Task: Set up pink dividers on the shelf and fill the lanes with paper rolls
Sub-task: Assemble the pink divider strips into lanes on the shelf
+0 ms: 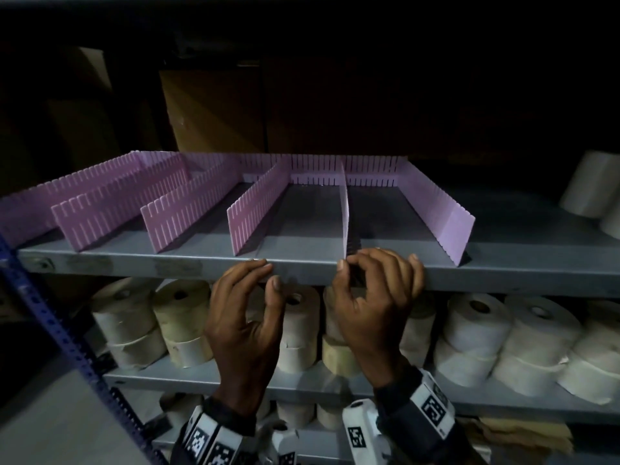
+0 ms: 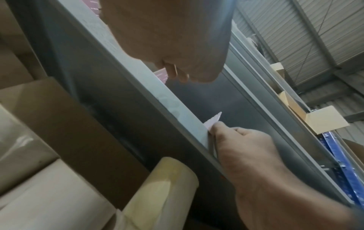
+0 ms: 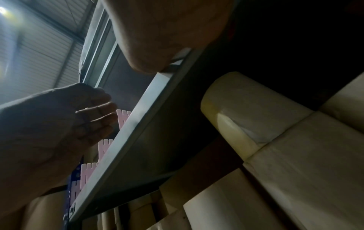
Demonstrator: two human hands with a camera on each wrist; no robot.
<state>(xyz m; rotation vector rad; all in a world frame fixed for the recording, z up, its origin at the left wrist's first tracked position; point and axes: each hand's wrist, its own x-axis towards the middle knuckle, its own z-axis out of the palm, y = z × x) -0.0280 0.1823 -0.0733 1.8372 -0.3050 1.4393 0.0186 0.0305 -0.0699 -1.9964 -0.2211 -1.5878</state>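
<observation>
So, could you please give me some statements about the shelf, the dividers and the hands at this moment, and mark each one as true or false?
1. The right hand pinches the front end of a pink divider. True.
2. The lanes between the dividers already hold paper rolls. False: the lanes hold no rolls; the paper rolls stand on the shelf below, and a few sit on the grey shelf to the right of the lanes.
3. The left hand touches the front edge of the grey shelf and holds nothing. True.
4. The held divider lies flat on the shelf. False: it stands upright on its edge.
5. The left hand carries a paper roll. False: it carries none.
</observation>
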